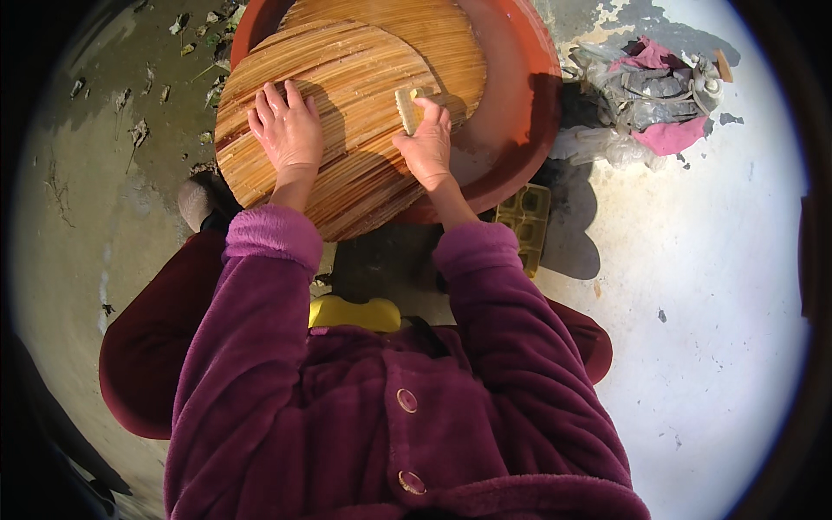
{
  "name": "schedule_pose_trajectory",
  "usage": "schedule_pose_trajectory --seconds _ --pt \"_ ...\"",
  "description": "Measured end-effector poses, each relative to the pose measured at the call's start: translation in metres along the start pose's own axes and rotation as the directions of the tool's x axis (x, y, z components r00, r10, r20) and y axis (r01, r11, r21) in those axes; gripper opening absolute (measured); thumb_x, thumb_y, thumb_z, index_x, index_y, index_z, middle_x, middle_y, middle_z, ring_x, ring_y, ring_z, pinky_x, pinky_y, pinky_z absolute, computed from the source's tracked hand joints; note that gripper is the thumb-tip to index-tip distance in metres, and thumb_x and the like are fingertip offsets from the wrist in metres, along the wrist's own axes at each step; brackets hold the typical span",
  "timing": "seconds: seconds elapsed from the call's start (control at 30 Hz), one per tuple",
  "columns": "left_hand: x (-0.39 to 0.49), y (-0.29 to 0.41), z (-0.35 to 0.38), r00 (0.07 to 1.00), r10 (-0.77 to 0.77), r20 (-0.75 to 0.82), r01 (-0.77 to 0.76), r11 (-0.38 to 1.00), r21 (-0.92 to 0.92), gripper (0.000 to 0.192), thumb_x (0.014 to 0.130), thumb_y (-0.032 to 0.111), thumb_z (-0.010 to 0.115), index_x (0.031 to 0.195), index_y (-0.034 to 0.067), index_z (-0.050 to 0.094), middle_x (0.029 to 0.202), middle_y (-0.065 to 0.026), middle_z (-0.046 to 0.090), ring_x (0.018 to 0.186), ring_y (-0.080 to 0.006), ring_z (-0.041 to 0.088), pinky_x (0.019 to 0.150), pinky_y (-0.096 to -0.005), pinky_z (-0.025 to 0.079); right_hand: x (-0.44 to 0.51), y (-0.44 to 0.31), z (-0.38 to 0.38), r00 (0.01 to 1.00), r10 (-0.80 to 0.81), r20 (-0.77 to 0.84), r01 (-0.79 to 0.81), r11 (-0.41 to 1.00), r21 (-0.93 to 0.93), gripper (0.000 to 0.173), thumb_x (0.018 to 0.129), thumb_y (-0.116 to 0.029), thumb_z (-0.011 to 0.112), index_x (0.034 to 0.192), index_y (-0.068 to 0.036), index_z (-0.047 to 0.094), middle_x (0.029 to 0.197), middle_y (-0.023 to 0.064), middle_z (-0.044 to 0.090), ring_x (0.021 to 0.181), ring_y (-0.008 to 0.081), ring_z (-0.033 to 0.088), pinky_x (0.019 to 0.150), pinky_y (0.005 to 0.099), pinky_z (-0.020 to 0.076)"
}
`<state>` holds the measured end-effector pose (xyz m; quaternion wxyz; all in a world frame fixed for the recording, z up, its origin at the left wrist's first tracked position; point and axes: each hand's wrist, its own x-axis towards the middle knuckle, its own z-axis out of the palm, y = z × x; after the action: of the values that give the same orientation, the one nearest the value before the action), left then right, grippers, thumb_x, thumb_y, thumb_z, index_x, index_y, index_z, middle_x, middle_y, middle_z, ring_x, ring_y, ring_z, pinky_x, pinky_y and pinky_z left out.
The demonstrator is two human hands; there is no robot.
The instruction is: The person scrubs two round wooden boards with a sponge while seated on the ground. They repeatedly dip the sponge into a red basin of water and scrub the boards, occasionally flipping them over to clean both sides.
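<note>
A round mat of narrow wooden or bamboo strips [370, 58] lies tilted across the near left side of a red-orange basin [543, 71]. My left hand [292, 133] rests flat on the mat's left part, wet, with its fingers spread. In my right hand [429, 146] is a pale scrubbing brush [406, 114], its bristle side against the mat near the right edge. A second round slatted mat [458, 49] is partly hidden beneath the first, inside the basin. Cloudy water [497, 127] shows to the right of both mats.
Crumpled plastic bags with pink pieces [650, 91] lie on concrete right of the basin. A yellowish compartment tray [530, 218] sits by my right forearm. Withered leaves [140, 133] litter the wet ground at left. Something yellow [354, 313] shows between my legs.
</note>
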<state>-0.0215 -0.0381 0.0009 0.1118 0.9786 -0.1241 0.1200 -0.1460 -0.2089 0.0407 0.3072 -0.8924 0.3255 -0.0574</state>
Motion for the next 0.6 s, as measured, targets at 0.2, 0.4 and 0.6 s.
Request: schedule_pose_trajectory --seconds 0.2,0.4,0.6 --pt "-0.001 0.000 -0.002 1.000 0.007 -0.003 -0.007 1.000 -0.005 0.050 0.098 0.036 0.058 0.139 0.008 0.057 0.147 -0.0187 0.049 0.139 -0.0346 0.041 0.115 -0.0538 0.027 -0.001 -0.009 0.003 0.990 0.139 0.015 -0.139 0.990 0.013 0.083 0.071 -0.016 0.080 0.141 -0.013 0.037 0.141 0.0189 0.040 0.133 0.0386 0.040 0.109 0.0469 0.0385" --pt "0.000 0.001 -0.003 1.000 -0.011 0.013 0.011 1.000 -0.003 0.048 0.100 0.038 0.056 0.140 0.011 0.057 0.149 -0.0172 0.049 0.141 -0.0343 0.040 0.116 -0.0538 0.027 -0.005 -0.022 0.009 0.970 0.242 -0.019 -0.242 0.970 -0.006 0.086 0.071 -0.019 0.082 0.143 -0.014 0.035 0.142 0.0174 0.039 0.136 0.0375 0.039 0.109 0.0487 0.0372" --pt "0.000 0.000 -0.002 1.000 -0.004 0.024 0.004 1.000 0.012 0.049 0.099 0.038 0.056 0.140 0.011 0.057 0.149 -0.0169 0.049 0.141 -0.0345 0.041 0.116 -0.0532 0.028 -0.003 -0.027 0.010 0.960 0.278 -0.009 -0.278 0.960 -0.013 0.085 0.071 -0.019 0.082 0.143 -0.015 0.036 0.143 0.0171 0.040 0.136 0.0373 0.039 0.110 0.0482 0.0373"
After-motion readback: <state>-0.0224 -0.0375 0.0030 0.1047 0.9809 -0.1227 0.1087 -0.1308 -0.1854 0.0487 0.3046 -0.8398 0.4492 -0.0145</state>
